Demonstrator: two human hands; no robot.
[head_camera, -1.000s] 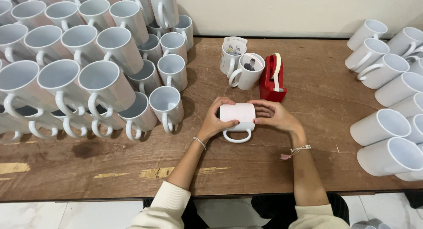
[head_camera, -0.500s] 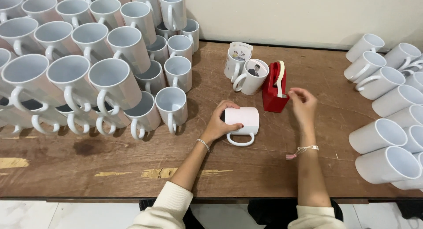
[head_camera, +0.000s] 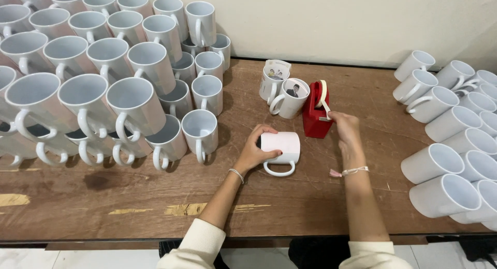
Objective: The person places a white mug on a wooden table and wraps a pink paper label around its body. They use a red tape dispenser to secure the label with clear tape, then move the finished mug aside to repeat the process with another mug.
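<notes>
left hand (head_camera: 254, 152) holds paper-wrapped mug (head_camera: 280, 147); right hand (head_camera: 346, 128) at red tape dispenser (head_camera: 316, 114).
mug lies on its side on the tabletop (head_camera: 310, 207), just left of the dispenser, handle toward the person. left fingers curl around its end; right fingers pinch the tape end.

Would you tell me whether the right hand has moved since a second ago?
Yes: the right hand left the mug and went up to the red tape dispenser.

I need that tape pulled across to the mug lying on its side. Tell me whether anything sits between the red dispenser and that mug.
Nothing visible does. The red tape dispenser stands just beyond the mug, with bare table between. The right hand is at the dispenser; the left hand holds the mug.
</notes>
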